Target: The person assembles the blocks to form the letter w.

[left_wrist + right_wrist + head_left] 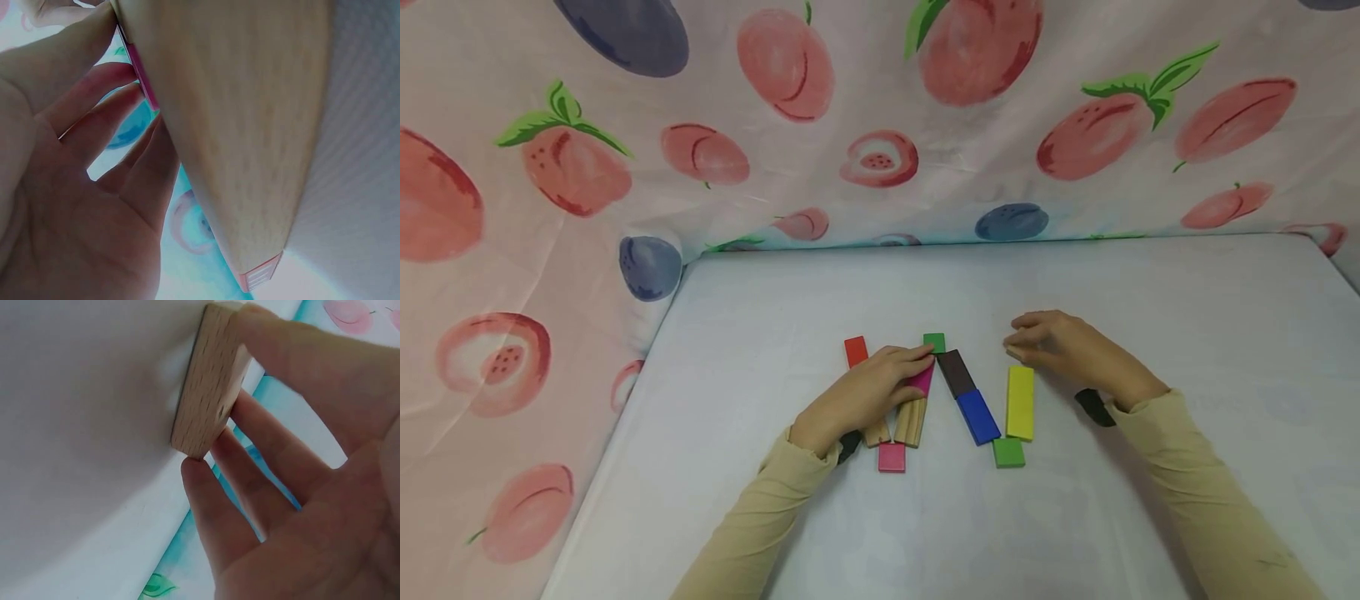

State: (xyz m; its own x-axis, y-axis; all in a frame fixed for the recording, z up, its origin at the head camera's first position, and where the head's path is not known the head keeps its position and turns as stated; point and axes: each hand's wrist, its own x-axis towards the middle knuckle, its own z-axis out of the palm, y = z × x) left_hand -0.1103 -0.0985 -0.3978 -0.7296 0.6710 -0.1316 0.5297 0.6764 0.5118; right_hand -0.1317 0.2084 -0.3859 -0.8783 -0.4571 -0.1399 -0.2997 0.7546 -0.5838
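Note:
My left hand (857,396) lies over the left blocks with its fingers fairly straight. Its fingertips touch a small green block (934,340) and a magenta block (919,382). Below these lies a bare wood block (910,422), leaning towards another wood block (877,434). A red block (854,350) pokes out above the hand, which hides part of that row. In the right wrist view, a plain-sided wooden block (209,381) is pinched between thumb and fingers of my right hand (312,506). From the head view this block is hidden; the right hand is just above a yellow block (1020,403).
A dark brown block (956,372) and a blue block (977,417) slant down end to end. At their foot sits a green square block (1009,452). A pink square block (892,457) lies at lower left. Fruit-printed cloth (880,100) backs the white table (760,292).

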